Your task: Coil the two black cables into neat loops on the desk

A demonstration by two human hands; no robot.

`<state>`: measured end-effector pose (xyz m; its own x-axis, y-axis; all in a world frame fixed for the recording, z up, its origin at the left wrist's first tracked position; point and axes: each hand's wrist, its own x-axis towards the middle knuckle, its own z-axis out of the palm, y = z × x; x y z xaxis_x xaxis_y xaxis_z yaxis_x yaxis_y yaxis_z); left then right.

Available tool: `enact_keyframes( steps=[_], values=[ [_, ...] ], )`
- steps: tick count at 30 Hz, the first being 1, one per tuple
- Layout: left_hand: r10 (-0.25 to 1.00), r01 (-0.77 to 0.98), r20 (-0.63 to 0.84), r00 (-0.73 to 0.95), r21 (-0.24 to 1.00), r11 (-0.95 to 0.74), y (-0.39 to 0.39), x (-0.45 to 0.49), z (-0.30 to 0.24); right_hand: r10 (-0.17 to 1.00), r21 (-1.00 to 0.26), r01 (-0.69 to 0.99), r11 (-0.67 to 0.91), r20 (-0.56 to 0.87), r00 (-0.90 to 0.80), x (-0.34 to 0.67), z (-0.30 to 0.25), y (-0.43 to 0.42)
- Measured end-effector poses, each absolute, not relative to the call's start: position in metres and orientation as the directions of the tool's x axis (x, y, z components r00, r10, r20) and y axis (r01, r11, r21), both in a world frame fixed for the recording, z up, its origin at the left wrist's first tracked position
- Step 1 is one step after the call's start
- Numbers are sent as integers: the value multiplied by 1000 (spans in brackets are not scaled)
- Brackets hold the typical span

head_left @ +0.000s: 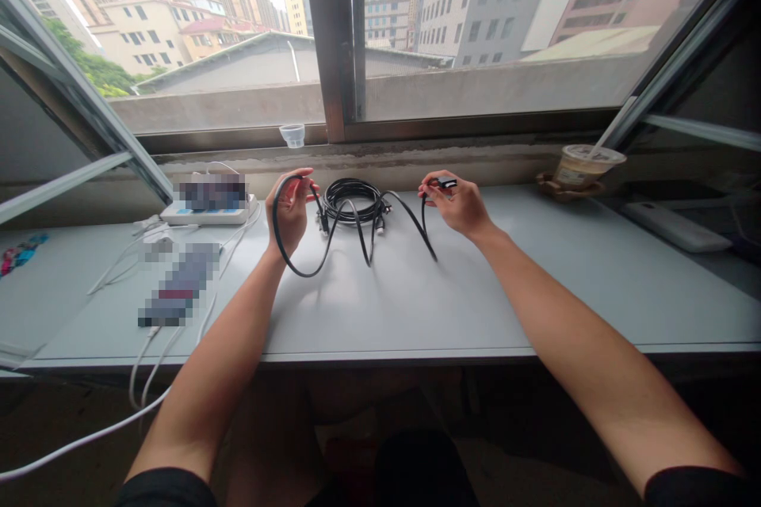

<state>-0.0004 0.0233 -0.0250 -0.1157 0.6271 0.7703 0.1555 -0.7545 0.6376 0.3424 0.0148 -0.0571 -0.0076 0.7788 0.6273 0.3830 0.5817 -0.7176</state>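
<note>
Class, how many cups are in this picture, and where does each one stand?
2. A small clear cup stands on the window sill, behind the left hand. A lidded drink cup stands further right, past the right hand. None looks hidden.

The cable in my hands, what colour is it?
The cable is black, seen best in the head view.

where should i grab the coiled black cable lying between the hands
Probably the coil at its far arc, pinched from above: the loops lie flat on the table and bunch there, while loose strands and plugs trail off the near side. The left hand and right hand each hold one.
</note>
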Motion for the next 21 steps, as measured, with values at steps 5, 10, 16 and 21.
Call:
enact_keyframes(
  steps=[5, 10, 16, 21],
  values=[
    [641, 154, 760, -111, 650, -744, 25, -1, -26, 776, -707, 397, 585, 630, -24, 342, -58, 15],
    [651, 154, 753, -95, 657, -738, 23, -1, -26, 742, -624, 472, 623, 663, -103, 340, -59, 16],
    [687, 101, 725, -42, 687, -719, 16, 2, -22, 693, -519, 513, 684, 682, -234, 342, -58, 17],
    [735, 82, 678, 28, 731, -677, 10, 7, -20, 695, -442, 574, 689, 626, -353, 344, -59, 17]
  ],
)
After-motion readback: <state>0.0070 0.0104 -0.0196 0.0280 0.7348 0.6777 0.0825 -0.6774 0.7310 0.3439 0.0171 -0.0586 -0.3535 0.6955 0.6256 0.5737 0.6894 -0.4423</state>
